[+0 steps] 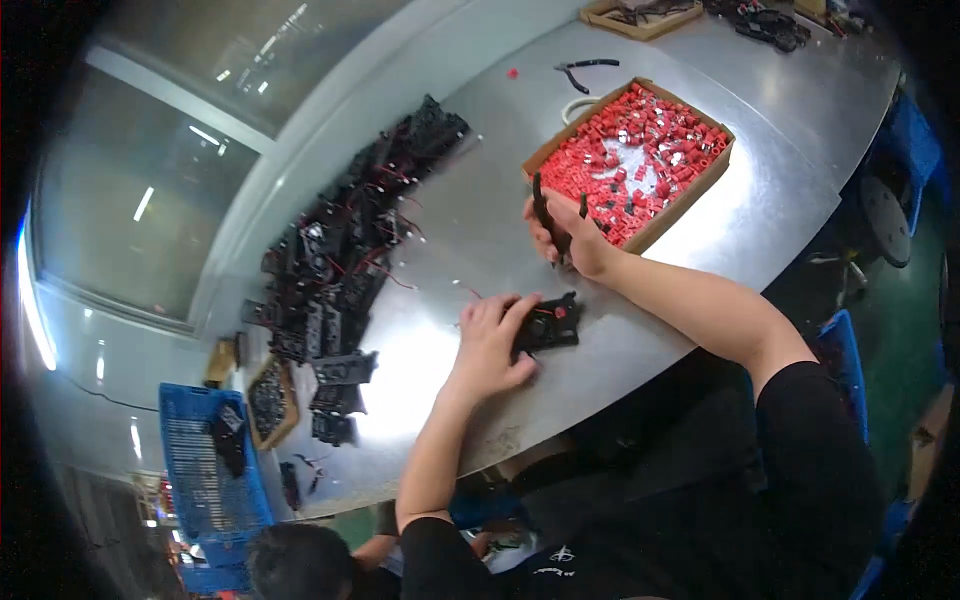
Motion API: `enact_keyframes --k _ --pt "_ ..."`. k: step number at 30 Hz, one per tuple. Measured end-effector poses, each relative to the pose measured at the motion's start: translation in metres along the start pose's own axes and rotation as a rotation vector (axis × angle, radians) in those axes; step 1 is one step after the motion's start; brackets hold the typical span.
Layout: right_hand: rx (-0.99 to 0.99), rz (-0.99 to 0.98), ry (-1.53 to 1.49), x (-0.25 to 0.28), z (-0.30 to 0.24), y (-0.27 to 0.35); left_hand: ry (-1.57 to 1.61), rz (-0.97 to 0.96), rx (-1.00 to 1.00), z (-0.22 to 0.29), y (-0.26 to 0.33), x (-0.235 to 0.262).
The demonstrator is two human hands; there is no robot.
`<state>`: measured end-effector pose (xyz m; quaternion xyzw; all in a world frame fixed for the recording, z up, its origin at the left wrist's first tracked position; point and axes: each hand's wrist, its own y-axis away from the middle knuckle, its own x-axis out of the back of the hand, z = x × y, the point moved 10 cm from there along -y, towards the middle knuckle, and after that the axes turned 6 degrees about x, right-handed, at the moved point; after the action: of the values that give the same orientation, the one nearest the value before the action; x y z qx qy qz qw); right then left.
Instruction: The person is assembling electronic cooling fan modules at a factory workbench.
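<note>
My left hand [490, 345] rests on the metal table with its fingers over a black plastic housing [556, 325], holding it down. A small red piece shows on the housing. To the right and farther off, my right hand [574, 240] is closed around a dark plier-like tool [545, 212], whose two prongs point upward. Its working end is hidden by my fingers. This hand is just beside the near left corner of a cardboard tray [682, 208] filled with small red parts [585, 172].
Many black housings with red wires [335, 250] lie piled along the left. Loose pliers [590, 72] lie behind the red-part tray. A box of small metal parts [270, 400] and a blue basket [205, 470] are at lower left, near another person's head [300, 565].
</note>
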<state>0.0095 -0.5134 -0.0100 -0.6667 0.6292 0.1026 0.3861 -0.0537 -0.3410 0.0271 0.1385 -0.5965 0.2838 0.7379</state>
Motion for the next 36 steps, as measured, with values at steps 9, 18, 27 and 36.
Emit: enact_keyframes --k 9,18,27,36 --pt "0.005 0.026 -0.059 -0.003 0.004 -0.004 -0.532 0.161 -0.056 0.026 0.005 0.044" --pt "0.041 -0.022 -0.002 -0.010 -0.005 -0.007 -0.094 0.104 0.806 0.008 0.036 -0.001" --pt "0.191 -0.047 0.109 -0.025 -0.043 0.001 0.070 0.129 0.394 -0.003 -0.001 -0.004" --pt "0.060 -0.216 -0.084 -0.080 -0.018 0.023 0.570 0.146 0.037 -0.026 -0.009 -0.028"
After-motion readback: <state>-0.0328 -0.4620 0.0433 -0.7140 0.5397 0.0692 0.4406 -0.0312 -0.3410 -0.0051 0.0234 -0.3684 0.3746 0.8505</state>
